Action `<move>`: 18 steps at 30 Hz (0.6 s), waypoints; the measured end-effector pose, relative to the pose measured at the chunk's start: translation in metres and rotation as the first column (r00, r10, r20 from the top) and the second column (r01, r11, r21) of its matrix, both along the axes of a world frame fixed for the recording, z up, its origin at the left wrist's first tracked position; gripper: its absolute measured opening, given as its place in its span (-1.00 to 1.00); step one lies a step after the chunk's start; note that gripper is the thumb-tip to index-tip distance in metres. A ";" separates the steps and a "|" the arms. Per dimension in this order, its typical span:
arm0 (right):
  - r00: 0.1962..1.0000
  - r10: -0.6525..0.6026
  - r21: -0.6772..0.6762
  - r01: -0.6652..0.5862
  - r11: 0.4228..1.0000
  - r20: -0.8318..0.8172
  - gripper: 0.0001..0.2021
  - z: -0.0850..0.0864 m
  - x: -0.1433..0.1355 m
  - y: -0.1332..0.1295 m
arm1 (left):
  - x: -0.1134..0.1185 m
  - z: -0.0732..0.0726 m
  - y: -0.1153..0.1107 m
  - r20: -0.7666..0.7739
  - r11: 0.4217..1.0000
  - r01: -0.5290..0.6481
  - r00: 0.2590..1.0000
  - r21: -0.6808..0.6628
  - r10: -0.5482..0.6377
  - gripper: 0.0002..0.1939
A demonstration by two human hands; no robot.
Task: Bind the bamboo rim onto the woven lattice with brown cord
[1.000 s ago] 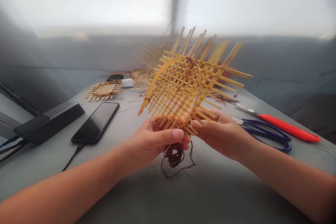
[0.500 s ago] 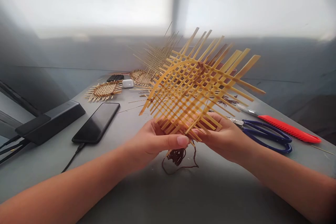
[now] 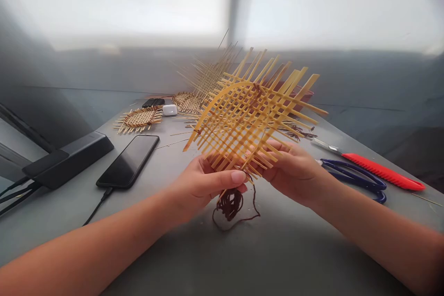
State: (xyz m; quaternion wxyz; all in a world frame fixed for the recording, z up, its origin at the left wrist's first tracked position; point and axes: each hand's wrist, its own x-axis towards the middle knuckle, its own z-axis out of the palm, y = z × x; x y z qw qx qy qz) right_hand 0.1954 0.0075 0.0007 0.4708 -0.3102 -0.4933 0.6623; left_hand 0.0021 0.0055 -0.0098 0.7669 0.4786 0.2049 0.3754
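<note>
A woven bamboo lattice (image 3: 239, 115) of yellow strips stands tilted up before me, its strip ends fanning out. A curved strip arches over its face, bound with dark brown cord at the top and at the left. My left hand (image 3: 215, 178) pinches the lower edge, thumb in front, other fingers mostly behind. My right hand (image 3: 291, 169) grips the lower right edge, with its fingers partly hidden by the strips. A bundle of dark brown cord (image 3: 231, 206) hangs or lies just below my left hand, and a loop of it trails to the right.
Scissors (image 3: 357, 178) with blue handles and a red utility knife (image 3: 381, 171) lie at the right. A phone (image 3: 128, 162), a black box with cables (image 3: 69, 159) and a white earphone case (image 3: 169, 110) are at the left. Small woven pieces (image 3: 142, 119) and a reddish container (image 3: 305, 97) stand farther back.
The lattice has turned slightly, its right side swinging left and its top tips sitting lower. My right hand has shifted a little on the edge. The cord bundle has moved slightly left.
</note>
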 end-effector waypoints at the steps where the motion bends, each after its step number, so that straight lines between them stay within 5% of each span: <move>1: 1.000 -0.018 -0.025 0.017 1.000 -0.021 -0.76 0.002 0.001 0.001 | 0.000 0.001 -0.001 0.006 1.000 -0.007 1.000 -0.002 0.007 -0.76; 18: 0.990 -0.099 -0.073 0.092 0.993 -0.100 -0.87 0.006 0.016 0.018 | 0.003 0.001 -0.003 0.028 0.997 -0.037 0.999 -0.060 0.039 -0.74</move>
